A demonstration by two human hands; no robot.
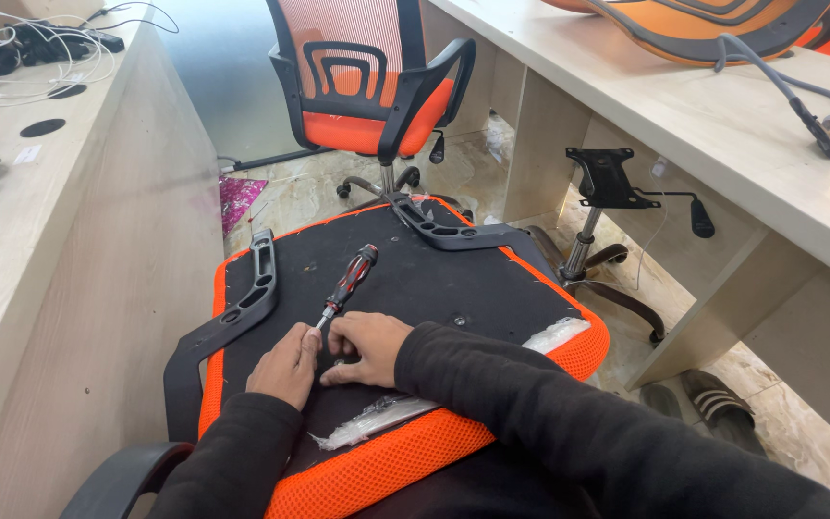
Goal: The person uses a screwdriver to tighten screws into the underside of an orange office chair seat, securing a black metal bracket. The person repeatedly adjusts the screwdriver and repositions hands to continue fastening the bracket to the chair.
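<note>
An upturned orange chair seat (530,360) with a black underside lies in front of me. My left hand (285,367) and my right hand (362,346) rest close together on the black panel, fingers curled around a small spot I cannot make out. A red and black screwdriver (348,284) stands tilted just above my left hand, its tip by my left thumb. Black armrests lie at the seat's left (242,308) and far right (444,228). A strip of clear plastic (377,418) lies along the seat's near edge.
An assembled orange and black office chair (377,86) stands behind. A chair base with a black mounting plate (607,183) stands at the right, beside a pale wooden desk (722,135) bearing an orange backrest. Another desk (12,192) with cables is at the left. Sandals (713,404) lie on the floor.
</note>
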